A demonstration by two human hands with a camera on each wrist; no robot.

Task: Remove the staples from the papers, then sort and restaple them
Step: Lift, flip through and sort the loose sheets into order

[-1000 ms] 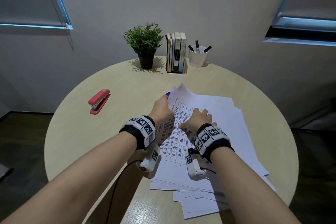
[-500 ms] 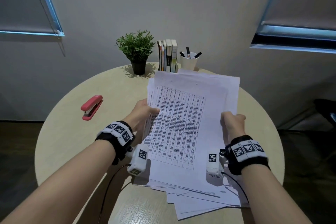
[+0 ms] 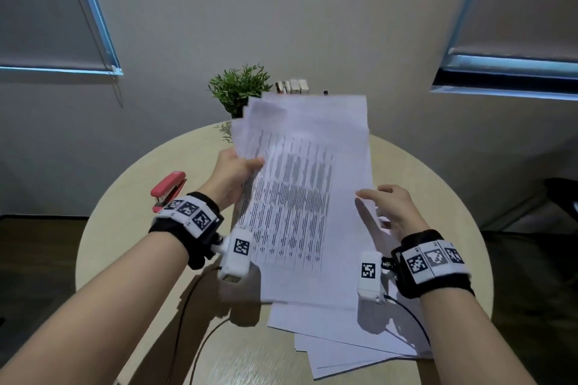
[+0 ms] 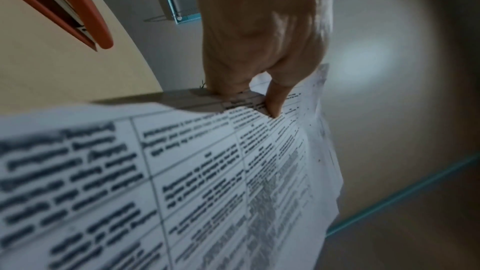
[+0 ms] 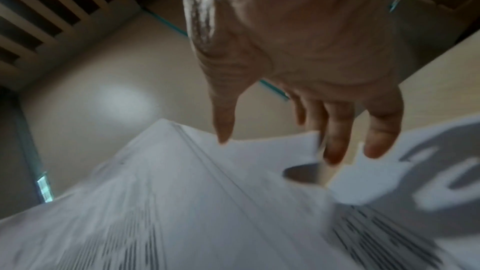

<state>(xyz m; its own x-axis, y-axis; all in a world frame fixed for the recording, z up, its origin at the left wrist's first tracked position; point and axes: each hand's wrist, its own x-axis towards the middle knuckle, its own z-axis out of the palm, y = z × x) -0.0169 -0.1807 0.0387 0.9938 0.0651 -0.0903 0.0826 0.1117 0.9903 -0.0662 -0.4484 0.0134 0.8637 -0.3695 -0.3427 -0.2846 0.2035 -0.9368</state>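
Note:
A stack of printed papers (image 3: 306, 197) is held up nearly upright above the round table (image 3: 131, 228). My left hand (image 3: 247, 162) pinches its left edge, thumb on the printed front and fingers behind (image 4: 249, 93). My right hand (image 3: 375, 206) is at the stack's right edge with straight, spread fingers (image 5: 335, 151). The thumb tip just touches the paper, and the hand is not clamped on it. In the right wrist view the sheets (image 5: 182, 192) are blurred. A red stapler (image 3: 169, 191) lies on the table left of my left wrist, also close by in the left wrist view (image 4: 78, 7).
More loose white sheets (image 3: 344, 344) lie fanned on the table under the raised stack, reaching the near right edge. A potted plant (image 3: 239, 89) and a row of books (image 3: 292, 86) stand at the far side, partly hidden by the papers. Cables hang from both wrist cameras.
The stack was picked off the table and raised higher and more upright. My right hand, gripping the right edge half a second ago, has loosened, its fingers now spread.

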